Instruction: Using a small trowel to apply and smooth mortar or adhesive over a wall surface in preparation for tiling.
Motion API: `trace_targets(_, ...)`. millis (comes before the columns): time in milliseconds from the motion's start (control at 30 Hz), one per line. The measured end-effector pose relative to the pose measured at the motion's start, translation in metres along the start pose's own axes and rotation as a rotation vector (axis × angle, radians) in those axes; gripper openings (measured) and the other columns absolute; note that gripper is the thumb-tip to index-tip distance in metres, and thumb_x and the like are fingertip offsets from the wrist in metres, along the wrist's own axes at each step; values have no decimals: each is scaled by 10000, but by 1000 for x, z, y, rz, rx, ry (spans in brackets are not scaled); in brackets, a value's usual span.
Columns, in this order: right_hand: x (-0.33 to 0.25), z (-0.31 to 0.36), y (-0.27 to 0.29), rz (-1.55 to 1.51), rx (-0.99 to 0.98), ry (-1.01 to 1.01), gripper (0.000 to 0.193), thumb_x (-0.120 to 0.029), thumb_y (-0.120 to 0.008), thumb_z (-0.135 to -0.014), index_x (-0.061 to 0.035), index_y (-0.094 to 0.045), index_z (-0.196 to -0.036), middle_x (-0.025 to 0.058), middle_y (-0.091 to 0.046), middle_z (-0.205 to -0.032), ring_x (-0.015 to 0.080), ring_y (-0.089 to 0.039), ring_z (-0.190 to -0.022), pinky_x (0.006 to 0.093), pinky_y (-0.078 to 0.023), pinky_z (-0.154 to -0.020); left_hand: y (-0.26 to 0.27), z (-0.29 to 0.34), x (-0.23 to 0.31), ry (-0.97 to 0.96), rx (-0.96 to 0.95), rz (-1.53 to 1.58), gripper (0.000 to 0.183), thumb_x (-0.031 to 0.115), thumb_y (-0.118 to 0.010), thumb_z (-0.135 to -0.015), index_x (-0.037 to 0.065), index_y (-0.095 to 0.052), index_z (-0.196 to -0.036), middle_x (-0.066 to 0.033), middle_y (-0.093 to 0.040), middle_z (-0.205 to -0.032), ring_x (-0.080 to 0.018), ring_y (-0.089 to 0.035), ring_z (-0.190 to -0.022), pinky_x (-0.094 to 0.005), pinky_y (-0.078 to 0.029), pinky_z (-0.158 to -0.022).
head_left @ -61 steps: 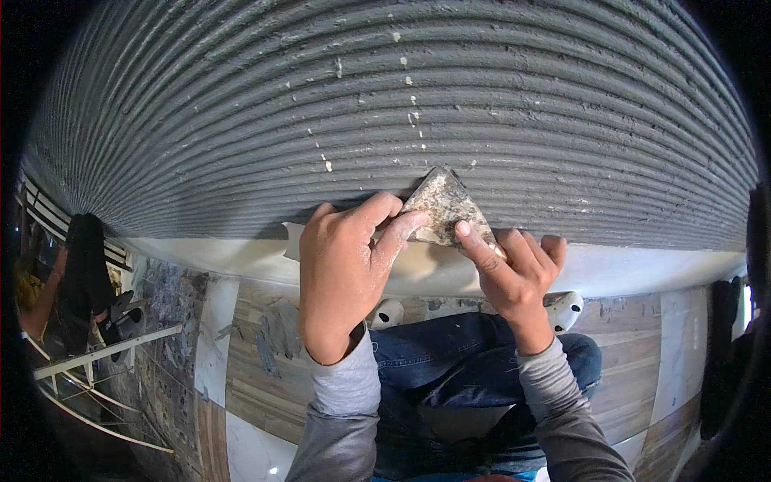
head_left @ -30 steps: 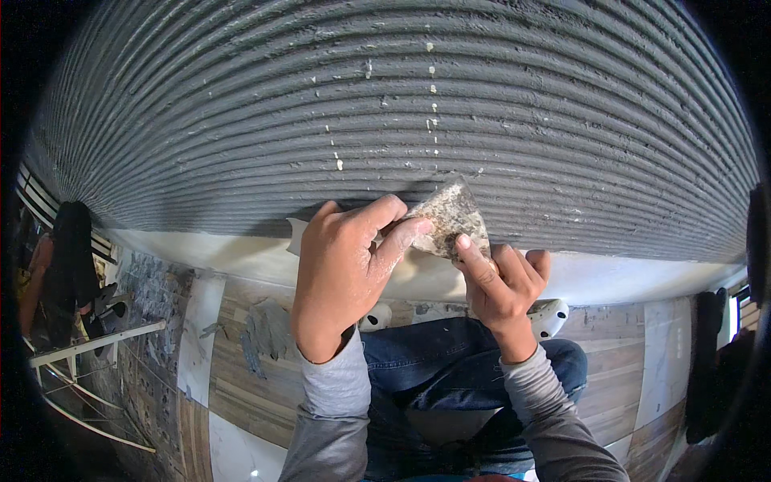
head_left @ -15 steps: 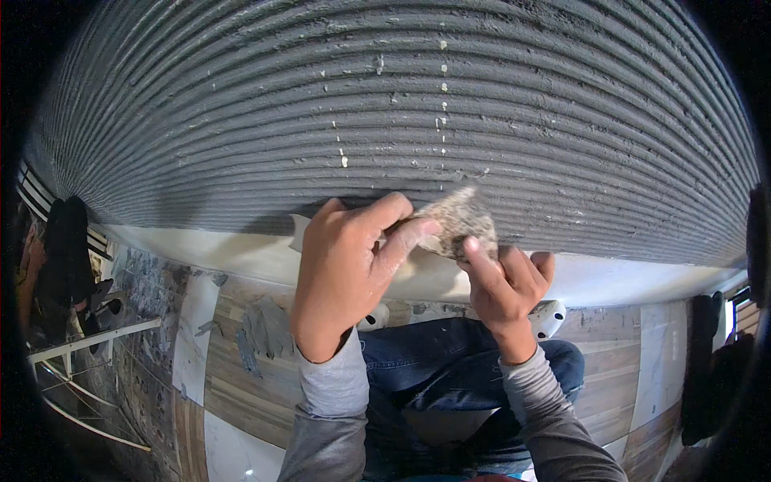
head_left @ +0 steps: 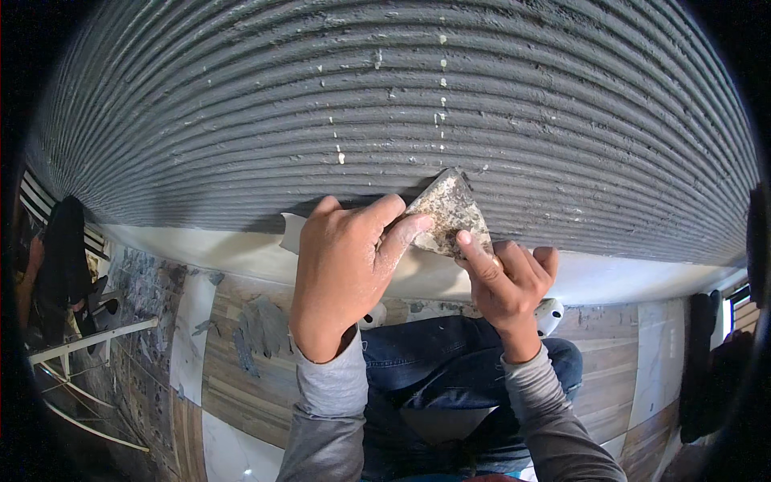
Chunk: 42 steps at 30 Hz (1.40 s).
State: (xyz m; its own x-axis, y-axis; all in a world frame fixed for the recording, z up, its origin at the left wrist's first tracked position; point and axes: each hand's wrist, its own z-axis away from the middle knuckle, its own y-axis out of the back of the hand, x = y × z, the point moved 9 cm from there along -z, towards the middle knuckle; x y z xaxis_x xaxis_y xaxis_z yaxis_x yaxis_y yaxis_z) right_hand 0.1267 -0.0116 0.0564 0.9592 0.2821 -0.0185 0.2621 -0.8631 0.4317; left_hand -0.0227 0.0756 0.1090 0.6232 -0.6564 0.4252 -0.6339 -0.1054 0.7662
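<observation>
A flat scraper blade [head_left: 451, 207], roughly triangular and crusted with dried white and dark filler, is held up against the grey grooved wall [head_left: 385, 112]. My left hand [head_left: 341, 269] pinches its left edge between thumb and forefinger. From the right, my right hand [head_left: 512, 287] grips the lower right corner, index fingertip on its face and the other fingers curled. Both hands carry white dust. A thin pale piece [head_left: 291, 231] juts out beyond my left hand's outer side; my hand hides how it is held, if at all.
Below the grooves runs a smooth cream band [head_left: 193, 245] of wall. The floor has wood-look and marble-look tiles [head_left: 241, 394], with grey scraps [head_left: 263, 325] lying on the left. A white metal frame [head_left: 96, 341] stands at far left. Dark items [head_left: 703, 361] hang at far right.
The blade was blurred by motion and now shows sharply, its tip a little higher and farther left. Both hands keep nearly the same grip.
</observation>
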Motion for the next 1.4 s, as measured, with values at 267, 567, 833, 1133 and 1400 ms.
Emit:
trace_targets(267, 20, 14, 16, -166, 278, -87, 504, -140, -797, -701, -194, -719, -1196, -36, -328, -647, 153, -308, -556, 312, -230, -649, 20, -2, 23, -231, 290, 202, 256, 325, -813, -822, 108, -677, -836, 11, -579, -577, -139, -547, -513, -301, -309, -607)
trace_targets(567, 30, 13, 25, -243, 346, -86, 559, -110, -796, -663, -146, -709, -1213, -29, -379, -641, 162, -315, -560, 320, -237, -648, 19, 6, 36, -375, 750, -125, 196, 219, -853, -796, 159, -725, -932, 92, -624, -629, -63, -479, -519, -296, -251, -625)
trace_targets(833, 39, 10, 32, -233, 363, -121, 527, -151, -800, -659, -146, -733, -1181, -22, -416, -650, 158, -338, -554, 325, -239, -641, 11, 8, 39, -330, 815, -142, 187, 222, -868, -784, 177, -735, -908, 117, -573, -562, -60, -447, -498, -295, -238, -649)
trace_targets(1133, 42, 7, 32, -221, 329, -153, 541, -195, -804, -652, -189, -746, -1189, -31, -393, -645, 145, -342, -536, 319, -215, -615, 8, 10, 44, -310, 878, -175, 199, 169, -882, -757, 164, -754, -910, 130, -493, -503, -58, -421, -490, -290, -239, -668)
trace_targets(1400, 41, 5, 33, -234, 328, -139, 552, -238, -776, -649, -236, -754, -1201, -42, -356, -624, 140, -311, -517, 320, -198, -602, -3, 5, 42, -266, 845, -112, 193, 105, -829, -793, 142, -705, -936, 115, -492, -483, -63, -455, -487, -302, -274, -694)
